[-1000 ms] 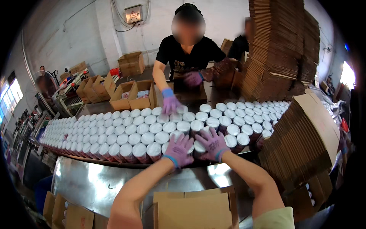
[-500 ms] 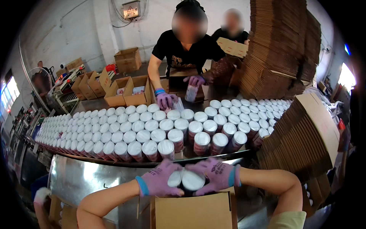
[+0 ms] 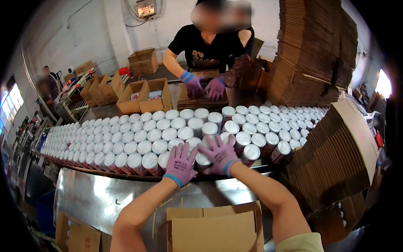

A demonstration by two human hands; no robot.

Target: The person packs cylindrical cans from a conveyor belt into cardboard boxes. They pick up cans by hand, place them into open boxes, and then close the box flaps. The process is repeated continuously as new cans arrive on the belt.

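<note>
Rows of canisters [image 3: 150,160] with white round lids and reddish printed sides stand packed along the conveyor. My left hand [image 3: 181,163], in a purple glove with a blue cuff, is open, its fingers stretched over canisters at the front edge. Beside it my right hand [image 3: 220,156], gloved alike, spreads its fingers across neighbouring lids. Both palms partly hide the canisters under them. Nearest me on the metal table is a cardboard carton [image 3: 213,235], its flap covering most of what is inside.
Across the conveyor, a person in a black shirt rests purple-gloved hands [image 3: 205,88] on a carton. Open cartons [image 3: 154,97] stand at far left. Tall stacks of flattened cardboard [image 3: 310,54] rise at right, with another stack [image 3: 331,155] nearer. The metal table [image 3: 96,197] shows below the conveyor.
My hands have moved from two canisters above the carton, forward to the conveyor's front rows, and the fingers have spread. The person opposite no longer holds a canister; both hands are on a carton.
</note>
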